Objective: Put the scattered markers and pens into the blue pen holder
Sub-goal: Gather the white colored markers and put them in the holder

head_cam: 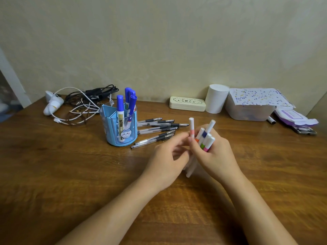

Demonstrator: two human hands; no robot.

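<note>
Your right hand (215,154) grips a bundle of thin white markers (203,138), tips fanned upward. Your left hand (169,160) has its fingers curled loosely beside the bundle, touching it. To the left, clear pens (155,129) lie on the table (70,174) beside the blue pen holder (120,128), which holds 4 blue-capped markers (128,101).

Pens (155,129) lie on the table (70,174) just right of the pen holder (120,128), cables (85,103) behind it

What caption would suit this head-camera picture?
Right hand clutches thin white markers, left hand steadying them; black pens lie beside the blue pen holder.
</note>
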